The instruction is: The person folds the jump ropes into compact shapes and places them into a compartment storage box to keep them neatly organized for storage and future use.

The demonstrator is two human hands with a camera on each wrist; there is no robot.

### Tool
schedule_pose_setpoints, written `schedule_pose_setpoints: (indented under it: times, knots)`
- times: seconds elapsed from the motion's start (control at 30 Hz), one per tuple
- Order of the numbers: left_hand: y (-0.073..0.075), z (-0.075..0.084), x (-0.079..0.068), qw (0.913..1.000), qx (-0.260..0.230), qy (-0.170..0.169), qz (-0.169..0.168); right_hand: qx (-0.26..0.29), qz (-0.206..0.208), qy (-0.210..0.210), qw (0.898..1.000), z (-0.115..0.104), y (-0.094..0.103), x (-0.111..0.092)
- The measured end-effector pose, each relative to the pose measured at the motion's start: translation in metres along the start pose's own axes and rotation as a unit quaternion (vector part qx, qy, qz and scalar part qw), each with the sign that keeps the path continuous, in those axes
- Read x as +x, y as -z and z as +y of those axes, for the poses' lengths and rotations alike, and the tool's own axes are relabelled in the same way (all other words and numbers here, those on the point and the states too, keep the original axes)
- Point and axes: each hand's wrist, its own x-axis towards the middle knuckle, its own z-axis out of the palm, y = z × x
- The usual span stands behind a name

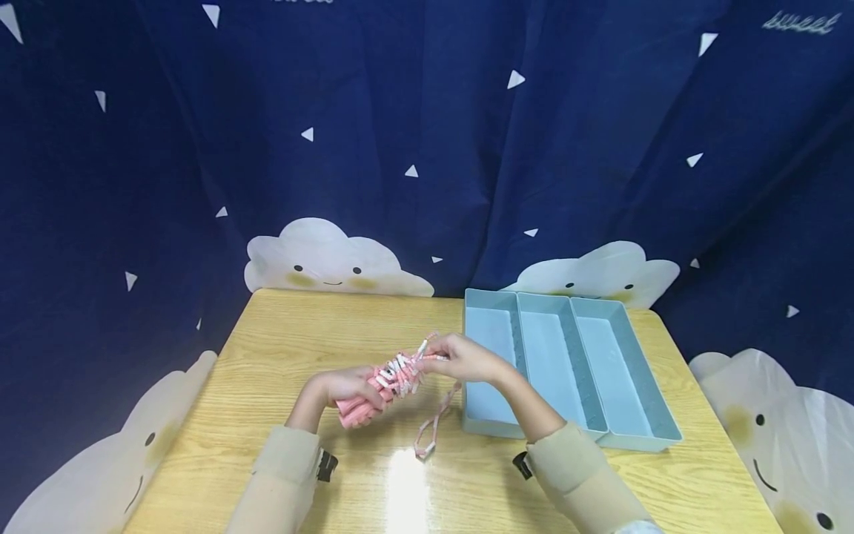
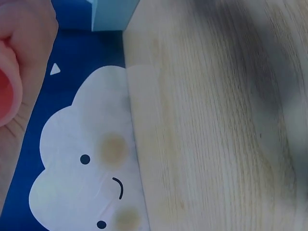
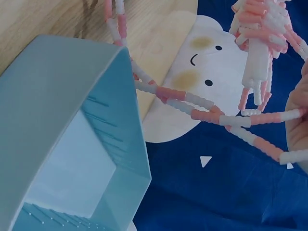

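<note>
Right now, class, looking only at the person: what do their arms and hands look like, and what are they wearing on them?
The left sleeve and right sleeve are pale beige, each ending in a broad cuff short of the wrist. A small black fitting juts out at each cuff's inner side. The left hand and right hand are ungloved.

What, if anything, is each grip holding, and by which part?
The rope: the left grip holds it by the pink handles, the right grip by beaded strands near the wrapped part.
</note>
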Motion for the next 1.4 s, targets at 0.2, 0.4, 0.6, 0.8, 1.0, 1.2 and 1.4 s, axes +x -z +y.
schedule_pose_setpoints:
  times: [0.2, 0.4, 0.6, 0.8, 1.0, 1.2, 1.4]
  knots:
    - [-0.002, 0.001, 0.001, 0.9996, -0.011, 0.004, -0.027, -0.059, -0.001, 0.028, 0.998, 0.001, 0.004, 0.002]
    - [-0.007, 0.001, 0.003, 0.9978, -0.025, 0.016, -0.059, -0.15, -0.021, 0.047, 0.987, -0.002, 0.01, 0.003]
    - [-0.012, 0.001, 0.003, 0.9984, -0.015, 0.03, -0.046, -0.181, -0.042, 0.058, 0.981, -0.002, 0.014, 0.006]
    - [-0.014, 0.002, 0.003, 0.998, -0.016, 0.032, -0.052, -0.177, -0.047, 0.051, 0.982, 0.001, 0.014, 0.009]
    - [-0.017, 0.001, 0.004, 0.9969, -0.018, 0.038, -0.067, -0.186, -0.052, 0.047, 0.98, 0.002, 0.015, 0.012]
    - [-0.021, -0.001, 0.005, 0.995, 0.0, 0.062, -0.078, -0.217, -0.064, 0.051, 0.973, 0.003, 0.014, 0.014]
    - [-0.024, 0.002, 0.006, 0.9947, 0.007, 0.057, -0.086, -0.224, -0.063, 0.062, 0.971, 0.004, 0.011, 0.018]
